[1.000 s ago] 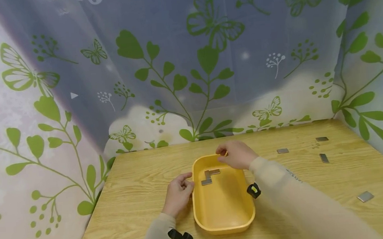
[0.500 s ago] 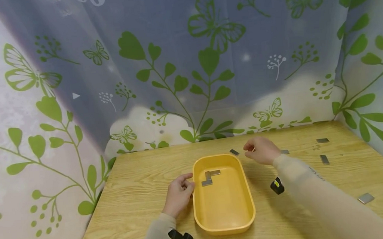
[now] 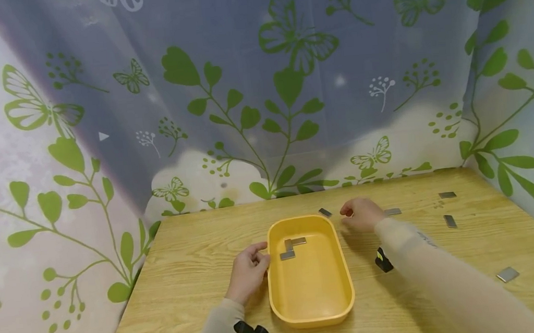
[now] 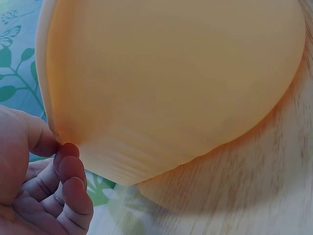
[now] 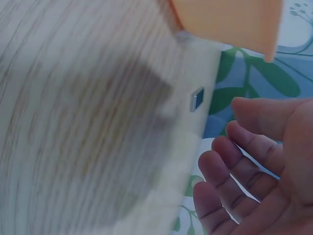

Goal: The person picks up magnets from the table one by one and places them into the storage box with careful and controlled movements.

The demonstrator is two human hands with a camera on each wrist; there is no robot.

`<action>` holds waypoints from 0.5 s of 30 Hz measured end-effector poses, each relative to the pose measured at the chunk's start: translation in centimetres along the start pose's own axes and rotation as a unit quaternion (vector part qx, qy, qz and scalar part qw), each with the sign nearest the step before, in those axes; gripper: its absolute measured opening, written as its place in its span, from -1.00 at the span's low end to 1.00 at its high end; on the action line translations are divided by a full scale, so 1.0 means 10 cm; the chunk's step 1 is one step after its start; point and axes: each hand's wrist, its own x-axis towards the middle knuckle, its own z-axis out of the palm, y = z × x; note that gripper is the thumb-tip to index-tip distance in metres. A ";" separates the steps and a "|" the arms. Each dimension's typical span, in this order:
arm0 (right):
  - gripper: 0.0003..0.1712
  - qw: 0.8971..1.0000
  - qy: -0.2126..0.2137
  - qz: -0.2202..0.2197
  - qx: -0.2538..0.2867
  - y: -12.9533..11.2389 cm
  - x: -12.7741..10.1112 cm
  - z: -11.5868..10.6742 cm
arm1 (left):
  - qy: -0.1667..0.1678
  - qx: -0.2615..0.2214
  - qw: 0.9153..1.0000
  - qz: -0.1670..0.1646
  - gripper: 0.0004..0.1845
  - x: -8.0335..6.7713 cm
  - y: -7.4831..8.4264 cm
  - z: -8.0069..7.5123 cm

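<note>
A yellow plastic bin [image 3: 312, 293] stands on the table; inside it, three small grey rectangular metal plates [image 3: 287, 255] lie touching near the far left. My left hand [image 3: 248, 272] is at the bin's left rim. In the left wrist view, its thumb and curled fingers [image 4: 73, 196] pinch the edge. My right hand [image 3: 362, 215] hovers beyond the bin's far right corner, fingers loosely bent and holding nothing. Left of it, just behind the bin, another grey plate [image 3: 324, 212] lies on the table; the right wrist view shows this plate [image 5: 197, 99] near the fingertips.
More grey plates lie on the wooden table [image 3: 198, 255]: one plate [image 3: 393, 211] partly behind my right hand, two at the far right, and one plate [image 3: 508, 274] nearer the front right. A patterned curtain [image 3: 223, 86] hangs along the back and sides.
My right hand has moved right from the bin's far rim. The plate behind the bin, out of sight in the earliest frame, now shows. My left hand and the bin stay put.
</note>
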 end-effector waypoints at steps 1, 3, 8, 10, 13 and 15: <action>-0.68 1.000 -0.003 0.002 -0.002 0.00 0.01 0.02 | -0.001 0.000 1.000 0.001 -0.60 0.00 0.00 0.00; -0.66 1.000 -0.011 0.007 -0.004 0.01 0.04 0.05 | -0.003 0.002 1.000 0.000 -0.61 0.00 0.01 0.01; -0.59 0.999 -0.031 0.016 0.006 -0.01 0.14 0.13 | 0.001 0.016 1.000 -0.014 -0.63 0.01 0.00 0.01; -0.56 0.999 -0.034 0.013 0.003 -0.02 0.17 0.16 | 0.003 0.021 1.000 -0.018 -0.63 0.00 -0.01 0.01; -0.50 0.999 -0.033 -0.003 -0.018 0.01 0.22 0.22 | 0.003 0.023 1.000 -0.017 -0.63 0.00 0.00 0.01; -0.47 0.998 -0.031 -0.029 -0.047 0.04 0.25 0.25 | 0.001 0.023 1.000 -0.017 -0.62 0.00 0.00 0.01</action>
